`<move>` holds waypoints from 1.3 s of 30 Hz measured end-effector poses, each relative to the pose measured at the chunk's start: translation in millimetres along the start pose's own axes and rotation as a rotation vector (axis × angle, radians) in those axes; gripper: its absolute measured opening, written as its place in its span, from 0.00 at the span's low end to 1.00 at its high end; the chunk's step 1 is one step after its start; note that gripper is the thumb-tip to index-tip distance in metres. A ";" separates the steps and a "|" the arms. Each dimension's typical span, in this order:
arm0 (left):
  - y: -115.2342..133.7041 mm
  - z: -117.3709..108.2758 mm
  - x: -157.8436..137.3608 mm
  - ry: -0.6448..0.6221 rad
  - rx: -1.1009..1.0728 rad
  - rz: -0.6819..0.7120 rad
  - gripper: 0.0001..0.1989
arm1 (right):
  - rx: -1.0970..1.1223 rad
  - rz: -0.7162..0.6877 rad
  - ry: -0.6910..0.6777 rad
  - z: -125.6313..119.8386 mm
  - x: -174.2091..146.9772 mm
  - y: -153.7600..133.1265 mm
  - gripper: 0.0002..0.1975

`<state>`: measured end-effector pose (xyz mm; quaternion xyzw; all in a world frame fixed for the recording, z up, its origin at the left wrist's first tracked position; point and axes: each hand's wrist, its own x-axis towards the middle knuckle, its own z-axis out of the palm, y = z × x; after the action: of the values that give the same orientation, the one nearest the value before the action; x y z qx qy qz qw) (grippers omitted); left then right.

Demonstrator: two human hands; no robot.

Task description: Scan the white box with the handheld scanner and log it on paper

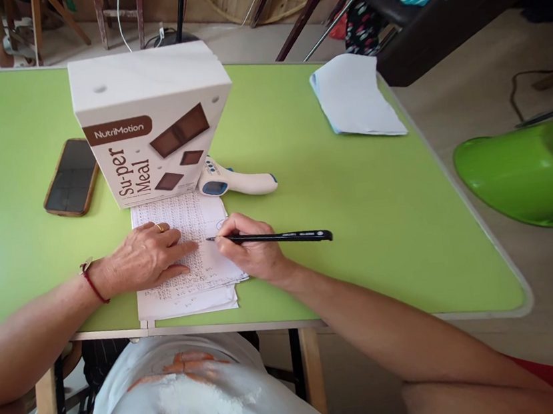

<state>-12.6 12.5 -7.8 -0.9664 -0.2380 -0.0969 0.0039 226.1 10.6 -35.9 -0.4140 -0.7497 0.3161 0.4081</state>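
Several sheets of paper (207,262) covered in small handwriting lie stacked on the green table (371,236). My left hand (146,256) rests on the left part of the sheets, fingers stretched out and the forefinger pointing right. A black pen (285,236) is pinched in my right hand (251,247), its tip at the writing on the top sheet. Right behind the sheets stands a white NutriMotion box (157,134), which hides their far edge. Beside the box's lower right corner lies a white and blue infrared thermometer (238,181).
A smartphone (71,178) lies left of the box. Folded white paper (356,96) sits near the table's far right corner. Off the right edge is a green plastic stool (519,177). Behind the table are wooden stool legs (37,28) and a dark chair (463,3).
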 end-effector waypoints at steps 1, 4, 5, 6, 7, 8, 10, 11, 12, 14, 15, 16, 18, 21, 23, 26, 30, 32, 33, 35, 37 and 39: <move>-0.1 -0.2 -0.1 -0.006 -0.001 -0.001 0.24 | -0.007 0.006 0.000 0.0 0.0 0.1 0.08; -0.2 -0.8 -0.3 -0.017 0.000 -0.001 0.23 | -0.015 0.017 0.005 0.3 0.1 0.1 0.08; -0.2 -1.0 -0.3 -0.018 0.001 -0.002 0.23 | -0.011 0.018 0.005 0.5 0.1 0.1 0.08; -0.2 -1.0 -0.3 -0.019 0.002 -0.002 0.23 | -0.006 0.016 0.004 0.7 0.3 0.0 0.08; -0.2 -1.0 -0.2 -0.020 0.004 -0.003 0.23 | 0.000 0.010 0.002 0.9 0.4 -0.1 0.08; -0.1 -0.8 -0.1 -0.023 0.006 -0.004 0.24 | 0.003 0.004 0.000 1.0 0.6 -0.2 0.08; -0.2 -0.4 0.1 -0.022 0.005 -0.004 0.24 | -0.001 -0.004 -0.001 1.3 0.8 -0.4 0.08; -0.2 -0.1 0.2 -0.015 0.005 -0.001 0.24 | -0.006 -0.001 0.000 1.3 0.9 -0.5 0.08; -0.3 0.3 0.3 -0.006 0.003 0.004 0.25 | -0.013 0.006 -0.001 1.2 0.9 -0.5 0.08; -0.4 0.8 0.4 0.013 0.000 0.011 0.25 | -0.024 0.019 -0.005 0.8 0.7 -0.5 0.08; -0.5 1.0 0.4 0.016 -0.001 0.011 0.25 | -0.028 0.020 -0.006 0.5 0.5 -0.4 0.08; -0.6 1.1 0.4 0.018 -0.001 0.010 0.25 | -0.030 0.018 -0.003 0.3 0.3 -0.3 0.08; -0.5 1.0 0.2 0.016 -0.002 0.006 0.25 | -0.027 0.003 0.008 -0.1 0.0 0.1 0.08; -0.1 0.8 0.1 0.006 -0.002 0.002 0.24 | -0.021 -0.016 0.015 -0.3 -0.3 0.6 0.08; 0.2 0.7 0.2 -0.008 -0.003 -0.003 0.24 | -0.028 -0.012 0.002 -0.3 -0.2 0.9 0.08; 0.3 0.8 0.3 -0.006 -0.002 -0.001 0.24 | -0.030 -0.002 -0.016 -0.1 -0.1 1.2 0.08; -0.3 1.1 0.1 0.003 0.003 0.001 0.24 | -0.028 -0.029 -0.020 1.1 -0.6 0.7 0.09; -0.7 1.5 0.0 0.009 0.003 0.003 0.23 | -0.057 -0.081 0.016 0.0 -0.4 0.1 0.09; -0.9 1.5 -0.1 0.009 0.005 0.006 0.22 | -0.087 -0.116 0.048 -1.7 0.2 -0.1 0.08; -2.0 0.5 -0.1 0.008 0.000 0.020 0.21 | -0.171 -0.205 0.107 -8.4 2.9 0.5 0.05; -4.3 -2.7 -0.2 0.057 -0.024 0.025 0.18 | -0.271 -0.306 0.095 -19.4 7.1 3.1 0.05; -8.3 -8.2 -0.8 0.239 -0.060 -0.024 0.13 | -0.376 -0.384 0.006 -32.6 11.4 7.4 0.08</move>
<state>-18.7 19.0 -0.2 -0.9448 -0.2443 -0.2185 0.0021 253.5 28.4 -22.7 -0.3338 -0.8589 0.0868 0.3786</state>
